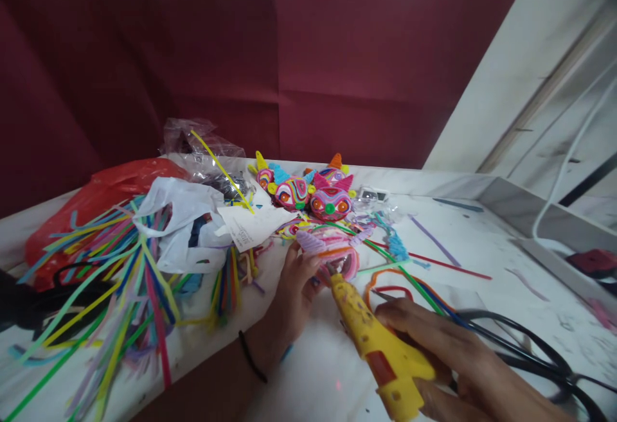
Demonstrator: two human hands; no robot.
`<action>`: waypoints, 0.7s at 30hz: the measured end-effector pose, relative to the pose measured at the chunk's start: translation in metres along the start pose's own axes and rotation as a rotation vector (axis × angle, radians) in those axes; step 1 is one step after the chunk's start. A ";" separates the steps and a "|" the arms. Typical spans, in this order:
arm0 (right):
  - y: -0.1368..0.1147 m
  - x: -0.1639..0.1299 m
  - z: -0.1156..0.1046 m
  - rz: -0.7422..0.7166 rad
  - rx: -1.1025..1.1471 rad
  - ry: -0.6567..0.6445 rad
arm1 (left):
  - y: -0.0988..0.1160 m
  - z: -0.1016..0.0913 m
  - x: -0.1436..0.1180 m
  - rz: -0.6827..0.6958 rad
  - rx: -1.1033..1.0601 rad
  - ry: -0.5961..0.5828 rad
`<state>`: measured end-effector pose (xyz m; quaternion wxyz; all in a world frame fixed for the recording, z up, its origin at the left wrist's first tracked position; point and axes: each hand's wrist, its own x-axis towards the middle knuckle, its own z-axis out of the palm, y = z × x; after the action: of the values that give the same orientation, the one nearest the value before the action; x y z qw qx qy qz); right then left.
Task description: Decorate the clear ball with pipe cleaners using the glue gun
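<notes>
My left hand [297, 284] is closed around the left side of a pink pipe-cleaner animal head [344, 250] with lilac ears, steadying it just above the table. A yellow hot glue gun [371, 338] is gripped in my right hand [434, 338], its nozzle pointing up and left. The nozzle tip meets or nearly meets the front of the pink head; whether it touches, I cannot tell. Behind it stand several finished-looking heads, among them a pink one [331, 202] with a green nose and a blue-eared one [290, 192].
Bundles of coloured pipe cleaners [130, 281] spread over the left side, by a red plastic bag [96, 191] and a white bag [186, 223]. Black-handled scissors [525, 332] lie at the right beside loose pipe cleaners [436, 240]. A white paper [255, 223] lies mid-table.
</notes>
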<state>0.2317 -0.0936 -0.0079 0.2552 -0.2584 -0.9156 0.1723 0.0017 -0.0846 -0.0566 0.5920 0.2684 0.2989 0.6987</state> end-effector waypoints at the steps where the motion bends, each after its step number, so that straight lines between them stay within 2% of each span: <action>1: -0.001 0.001 -0.001 -0.002 0.001 0.010 | 0.000 0.000 0.000 0.007 0.000 -0.011; 8: -0.008 0.008 -0.001 0.001 0.111 -0.025 | 0.001 0.002 -0.002 0.036 0.057 -0.041; 14: -0.008 0.007 -0.001 0.034 0.058 -0.028 | -0.001 0.001 -0.002 0.037 0.082 -0.040; 21: -0.012 0.014 -0.002 0.021 0.119 -0.046 | -0.001 0.000 -0.001 0.029 0.080 -0.018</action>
<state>0.2183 -0.0954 0.0045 0.2470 -0.2485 -0.9066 0.2350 0.0031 -0.0858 -0.0571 0.5732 0.3023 0.3172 0.6924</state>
